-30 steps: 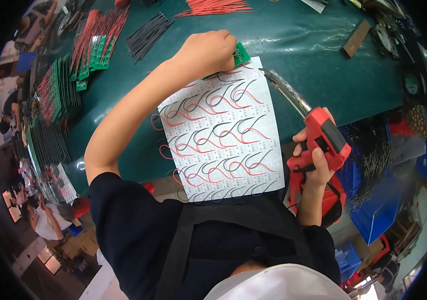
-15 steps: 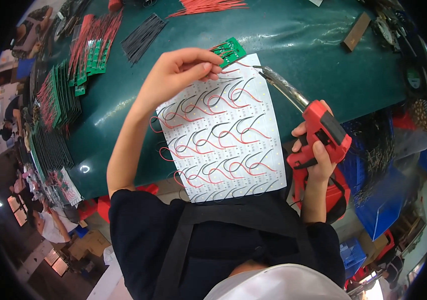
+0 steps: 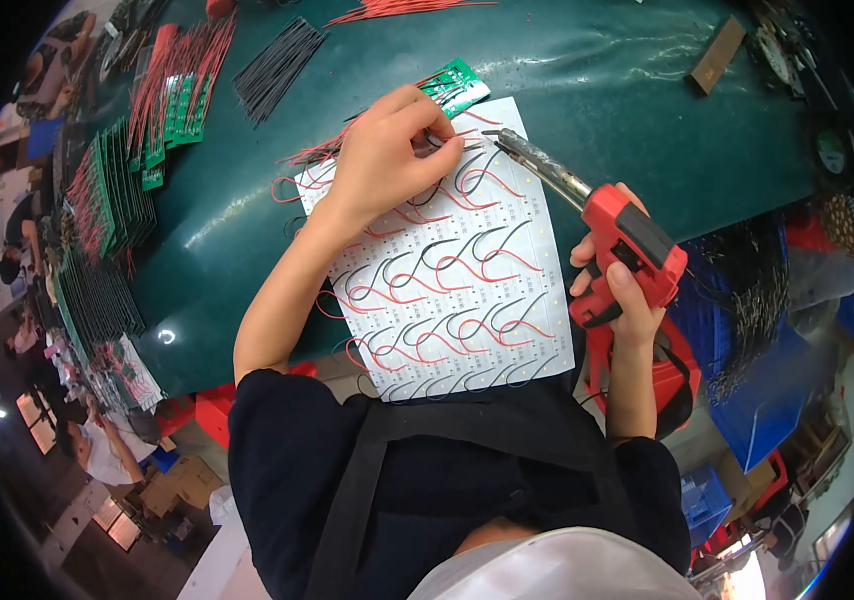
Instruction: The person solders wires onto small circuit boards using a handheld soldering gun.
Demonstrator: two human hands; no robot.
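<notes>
My right hand (image 3: 627, 290) is wrapped round the grip of a red and black soldering gun (image 3: 647, 240). Its long metal nose slants up to the left, and the tip hovers near the top right of a white circuit board panel (image 3: 507, 225). Rows of short red and black wires curl up from that panel. Over the panel's upper part, my left hand (image 3: 397, 150) has thumb and forefinger pinched on a thin red wire (image 3: 466, 133), close to the gun's tip. Just beyond the fingers lies a green circuit board (image 3: 459, 85) with wires on it, partly hidden by the hand.
Bundles of black wires (image 3: 280, 70) and red wires (image 3: 407, 8) lie at the far side of the green tabletop (image 3: 587, 60). Wired green boards (image 3: 182, 105) are stacked at the left. A brown block (image 3: 716, 57) rests far right; blue bins (image 3: 762, 415) stand right.
My left hand has moved right and its fingers have closed into a pinch near the gun's tip. The soldering gun has shifted slightly left. More red wires show left of my left hand.
</notes>
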